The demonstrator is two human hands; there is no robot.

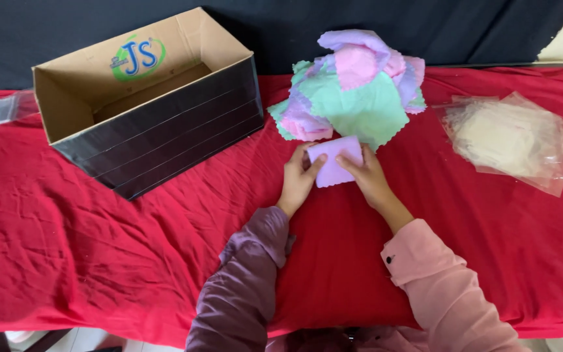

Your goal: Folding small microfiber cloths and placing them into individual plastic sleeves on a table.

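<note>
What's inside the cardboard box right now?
The cardboard box shows only bare inner walls and a strip of bare floor. Its dark front wall hides the near part of the floor, so something could lie there unseen.

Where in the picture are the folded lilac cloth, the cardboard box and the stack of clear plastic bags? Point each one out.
folded lilac cloth [335,160]: head view, on its flat middle between the hands.
cardboard box [164,133]: head view, on its dark front wall.
stack of clear plastic bags [509,138]: head view, on the top bag's middle.
</note>
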